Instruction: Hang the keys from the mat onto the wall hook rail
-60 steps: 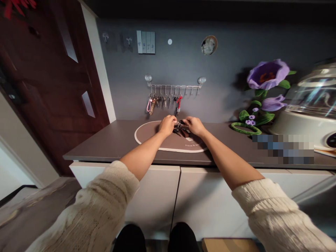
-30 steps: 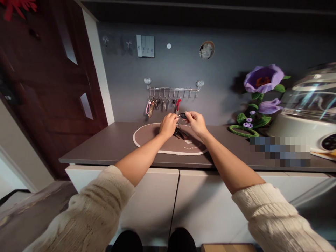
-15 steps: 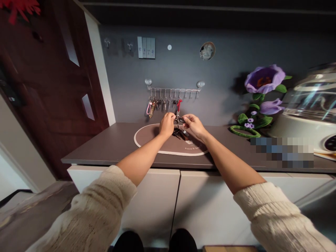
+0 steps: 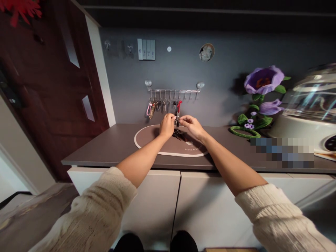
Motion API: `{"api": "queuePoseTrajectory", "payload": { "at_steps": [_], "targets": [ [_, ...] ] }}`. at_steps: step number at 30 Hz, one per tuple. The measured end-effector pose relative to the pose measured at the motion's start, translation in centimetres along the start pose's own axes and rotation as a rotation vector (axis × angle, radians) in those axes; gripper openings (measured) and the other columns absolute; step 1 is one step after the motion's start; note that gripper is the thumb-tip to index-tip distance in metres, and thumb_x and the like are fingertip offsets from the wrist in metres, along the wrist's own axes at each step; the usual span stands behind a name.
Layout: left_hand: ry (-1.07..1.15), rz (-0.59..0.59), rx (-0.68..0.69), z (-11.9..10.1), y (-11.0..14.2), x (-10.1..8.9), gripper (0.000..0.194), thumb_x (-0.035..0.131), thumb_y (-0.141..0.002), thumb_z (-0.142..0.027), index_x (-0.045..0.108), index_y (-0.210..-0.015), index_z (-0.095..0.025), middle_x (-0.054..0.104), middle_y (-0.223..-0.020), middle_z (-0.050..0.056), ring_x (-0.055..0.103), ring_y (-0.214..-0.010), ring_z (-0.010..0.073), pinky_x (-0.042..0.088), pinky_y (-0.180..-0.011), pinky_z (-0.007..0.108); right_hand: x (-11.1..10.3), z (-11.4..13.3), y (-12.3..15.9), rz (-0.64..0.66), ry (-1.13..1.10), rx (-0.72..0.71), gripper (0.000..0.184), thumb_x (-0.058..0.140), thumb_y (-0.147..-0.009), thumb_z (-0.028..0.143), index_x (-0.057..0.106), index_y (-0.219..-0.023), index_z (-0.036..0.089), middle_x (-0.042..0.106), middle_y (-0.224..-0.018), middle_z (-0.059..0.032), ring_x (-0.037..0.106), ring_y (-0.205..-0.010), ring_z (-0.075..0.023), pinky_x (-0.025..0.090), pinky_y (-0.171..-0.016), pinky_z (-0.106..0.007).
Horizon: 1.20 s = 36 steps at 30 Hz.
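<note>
Both hands meet over a brown oval mat point(image 4: 149, 140) with a pale rim, holding a bunch of keys point(image 4: 179, 134) between them. My left hand point(image 4: 167, 126) pinches the key ring from the left. From the right, the fingertips of my right hand point(image 4: 192, 125) close on the same ring. Dark keys and a brownish fob dangle below the fingers, just over the mat; small details are hidden. Behind the hands, a clear hook rack point(image 4: 173, 91) on the wall carries several key sets, among them a pink loop point(image 4: 149, 109) and a red cord point(image 4: 179, 106).
The mat lies on a dark countertop point(image 4: 105, 147) above white cabinet doors point(image 4: 152, 206). To the right stand purple felt flowers point(image 4: 265, 82) and a cream appliance with a clear dome point(image 4: 309, 101). A dark red door point(image 4: 52, 87) is at the left.
My right hand has shifted slightly left, closer to the left hand. The hanging keys and fob have turned and bunched together below the fingers.
</note>
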<state>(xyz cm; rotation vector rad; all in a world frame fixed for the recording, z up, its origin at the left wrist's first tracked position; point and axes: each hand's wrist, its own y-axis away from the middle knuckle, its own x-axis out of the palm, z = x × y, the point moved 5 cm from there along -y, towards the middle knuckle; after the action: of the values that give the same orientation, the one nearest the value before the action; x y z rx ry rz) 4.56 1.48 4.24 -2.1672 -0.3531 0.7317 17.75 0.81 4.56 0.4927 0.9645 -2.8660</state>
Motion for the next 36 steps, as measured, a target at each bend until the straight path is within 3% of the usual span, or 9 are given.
{"api": "queuePoseTrajectory", "payload": {
  "at_steps": [11, 18, 26, 32, 36],
  "targets": [
    [-0.015, 0.015, 0.071, -0.6, 0.4, 0.1, 0.018, 0.037, -0.087, -0.026, 0.053, -0.084, -0.019, 0.058, -0.089, 0.005, 0.052, -0.088, 0.0154, 0.039, -0.078, 0.026, -0.5, -1.1, -0.5, -0.056, -0.036, -0.043, 0.028, 0.06, -0.068, 0.042, 0.057, -0.074, 0.015, 0.056, -0.069, 0.0007, 0.048, -0.065, -0.0101, 0.039, -0.067, -0.025],
    [-0.033, 0.015, 0.06, -0.4, 0.6, 0.3, 0.019, 0.037, -0.087, -0.027, 0.054, -0.084, -0.019, 0.058, -0.087, 0.005, 0.053, -0.086, 0.0157, 0.04, -0.077, 0.026, -1.1, -1.2, -0.4, -0.107, -0.233, 0.011, 0.028, 0.065, -0.064, 0.041, 0.057, -0.073, 0.016, 0.054, -0.069, 0.0018, 0.048, -0.065, -0.0095, 0.042, -0.071, -0.027],
    [-0.079, 0.051, 0.079, -0.3, 1.0, 0.6, 0.021, 0.038, -0.086, -0.029, 0.056, -0.082, -0.019, 0.058, -0.085, 0.004, 0.053, -0.079, 0.0144, 0.039, -0.073, 0.025, -2.3, -0.8, -0.3, -0.217, -0.348, 0.1, 0.031, 0.068, -0.059, 0.041, 0.055, -0.072, 0.015, 0.051, -0.067, 0.003, 0.046, -0.061, -0.0067, 0.04, -0.062, -0.022],
    [-0.121, 0.06, 0.082, -0.1, 1.1, 1.0, 0.023, 0.037, -0.086, -0.03, 0.056, -0.078, -0.018, 0.057, -0.08, 0.004, 0.052, -0.074, 0.0138, 0.038, -0.069, 0.025, -3.7, 0.1, -2.2, -0.276, -0.351, 0.149, 0.029, 0.068, -0.06, 0.038, 0.052, -0.071, 0.016, 0.049, -0.062, 0.0038, 0.047, -0.058, -0.007, 0.043, -0.058, -0.021],
    [-0.132, 0.048, 0.06, 0.2, 1.1, 0.9, 0.023, 0.037, -0.086, -0.029, 0.055, -0.077, -0.019, 0.058, -0.081, 0.004, 0.052, -0.074, 0.014, 0.037, -0.068, 0.025, -4.3, 0.7, -4.4, -0.296, -0.401, 0.175, 0.016, 0.062, -0.067, 0.028, 0.052, -0.07, 0.016, 0.046, -0.054, 0.0052, 0.046, -0.052, -0.0066, 0.046, -0.058, -0.024]
  ]
}}
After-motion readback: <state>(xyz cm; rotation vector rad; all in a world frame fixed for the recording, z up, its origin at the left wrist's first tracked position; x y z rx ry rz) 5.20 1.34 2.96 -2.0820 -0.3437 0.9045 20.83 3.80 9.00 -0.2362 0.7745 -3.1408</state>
